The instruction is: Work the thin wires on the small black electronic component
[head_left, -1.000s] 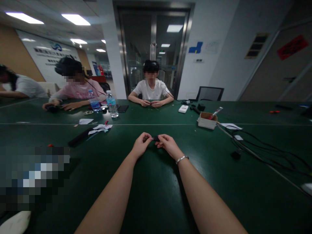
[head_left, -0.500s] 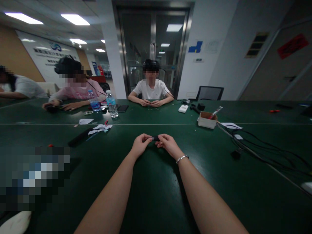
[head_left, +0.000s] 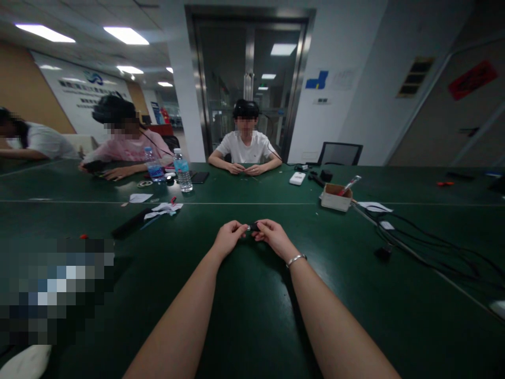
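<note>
A small black object (head_left: 251,227) sits between my two hands, just above the dark green table (head_left: 252,295). My left hand (head_left: 229,238) pinches its left end with the fingers curled. My right hand (head_left: 274,237) pinches its right end; a silver bracelet (head_left: 295,259) circles that wrist. Both hands meet over the middle of the table. Most of the object is hidden by my fingers.
A cardboard box (head_left: 335,196) with a pen stands at the right, beside black cables (head_left: 418,242). Paper scraps (head_left: 161,208), a black bar (head_left: 130,223) and water bottles (head_left: 182,169) lie left. Three people sit across; one person's hands (head_left: 244,169) rest on the table.
My hands stay closed on the small black object, almost unmoved. The view has shifted slightly. The person in pink at the far left has lifted a dark object a little.
</note>
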`<state>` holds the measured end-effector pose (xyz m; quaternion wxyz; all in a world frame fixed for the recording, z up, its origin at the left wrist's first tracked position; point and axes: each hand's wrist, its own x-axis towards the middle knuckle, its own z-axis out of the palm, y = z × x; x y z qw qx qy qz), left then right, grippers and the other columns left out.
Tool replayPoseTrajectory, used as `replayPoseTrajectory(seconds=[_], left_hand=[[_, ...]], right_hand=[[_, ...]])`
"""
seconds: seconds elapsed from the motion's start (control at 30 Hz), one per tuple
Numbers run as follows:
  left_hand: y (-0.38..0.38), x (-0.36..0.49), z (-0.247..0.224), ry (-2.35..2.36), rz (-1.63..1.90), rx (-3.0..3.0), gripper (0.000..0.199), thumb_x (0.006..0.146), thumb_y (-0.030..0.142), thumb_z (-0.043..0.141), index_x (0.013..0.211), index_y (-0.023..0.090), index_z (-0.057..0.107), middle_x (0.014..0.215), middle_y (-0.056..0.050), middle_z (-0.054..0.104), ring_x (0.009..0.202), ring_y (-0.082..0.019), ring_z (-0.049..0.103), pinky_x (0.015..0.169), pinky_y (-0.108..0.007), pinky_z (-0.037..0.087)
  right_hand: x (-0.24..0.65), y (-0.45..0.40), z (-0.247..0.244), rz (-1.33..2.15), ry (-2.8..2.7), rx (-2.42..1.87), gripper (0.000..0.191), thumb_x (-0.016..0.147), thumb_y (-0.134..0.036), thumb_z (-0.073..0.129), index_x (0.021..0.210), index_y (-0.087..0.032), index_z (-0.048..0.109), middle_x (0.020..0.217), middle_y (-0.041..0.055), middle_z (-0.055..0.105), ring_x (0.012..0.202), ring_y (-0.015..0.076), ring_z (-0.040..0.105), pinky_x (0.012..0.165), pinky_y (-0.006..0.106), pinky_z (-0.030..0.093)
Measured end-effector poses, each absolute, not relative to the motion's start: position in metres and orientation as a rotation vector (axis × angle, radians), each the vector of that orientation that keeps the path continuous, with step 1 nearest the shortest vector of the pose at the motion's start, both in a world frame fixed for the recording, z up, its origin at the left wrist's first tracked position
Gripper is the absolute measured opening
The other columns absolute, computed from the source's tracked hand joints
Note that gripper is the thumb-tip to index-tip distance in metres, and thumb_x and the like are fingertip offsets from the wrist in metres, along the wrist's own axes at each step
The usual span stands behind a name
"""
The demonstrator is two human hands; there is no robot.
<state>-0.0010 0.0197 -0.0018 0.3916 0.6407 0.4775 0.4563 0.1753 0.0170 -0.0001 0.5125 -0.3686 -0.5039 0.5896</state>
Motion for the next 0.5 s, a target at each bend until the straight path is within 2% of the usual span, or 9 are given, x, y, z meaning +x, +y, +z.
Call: replayPoseTrajectory(seconds=[0.5], left_hand=[[0.0171, -0.0025, 0.0011, 1.281, 1.065, 1.672, 0.042, 0.076, 0.059, 0.052, 0.071, 0.017, 0.058, 0.062, 0.0, 0.06, 0.056, -0.013, 0.051, 0.056, -0.025, 0.038]], right_hand=[[0.1757, 0.015, 0.0009, 1.428, -1.222, -0.868, 0.029, 0.076, -0.034, 0.07, 0.093, -0.014, 0.06, 0.07, 0.0048, 0.069, 0.057, 0.0108, 0.063, 0.059, 0.023, 0.052]])
